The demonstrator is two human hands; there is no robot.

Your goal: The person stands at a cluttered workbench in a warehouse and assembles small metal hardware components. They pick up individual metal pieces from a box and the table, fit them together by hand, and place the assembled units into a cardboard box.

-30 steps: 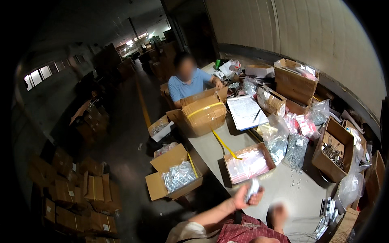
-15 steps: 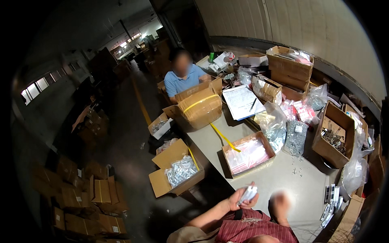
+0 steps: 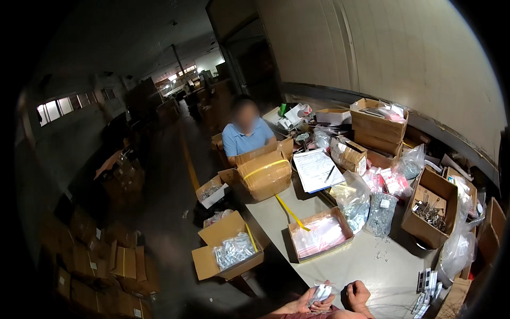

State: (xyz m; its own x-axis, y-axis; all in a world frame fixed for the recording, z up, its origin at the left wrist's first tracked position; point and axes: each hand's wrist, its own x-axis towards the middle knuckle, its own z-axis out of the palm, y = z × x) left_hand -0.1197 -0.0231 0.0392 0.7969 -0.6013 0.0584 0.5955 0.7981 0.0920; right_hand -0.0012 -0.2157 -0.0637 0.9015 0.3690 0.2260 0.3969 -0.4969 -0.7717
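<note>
A small clear plastic bag with silvery metal parts inside (image 3: 321, 293) is gripped in my left hand (image 3: 308, 304), low in the picture and in front of my body. To its right, over the near part of the table, my right hand (image 3: 359, 295) is curled with the fingers folded in; whether anything is inside them is hidden. Just beyond both hands stands a shallow cardboard box (image 3: 322, 255) of flat clear bags with pink edges. On the left, below table level, an open carton (image 3: 204, 260) holds many filled bags (image 3: 234, 251) like mine.
Loose screws (image 3: 381, 250) lie by a bag of small hardware (image 3: 381, 212). Metal strips (image 3: 426, 287) sit at the right edge, near a box of metal pieces (image 3: 422, 228). A clipboard (image 3: 317, 169) lies farther back. A person in blue (image 3: 245, 141) sits across, behind a taped carton (image 3: 268, 178).
The view has tipped up, so both hands sit lower in the picture. My right hand, blurred before, is now sharp and curled. The bag stays in my left hand.
</note>
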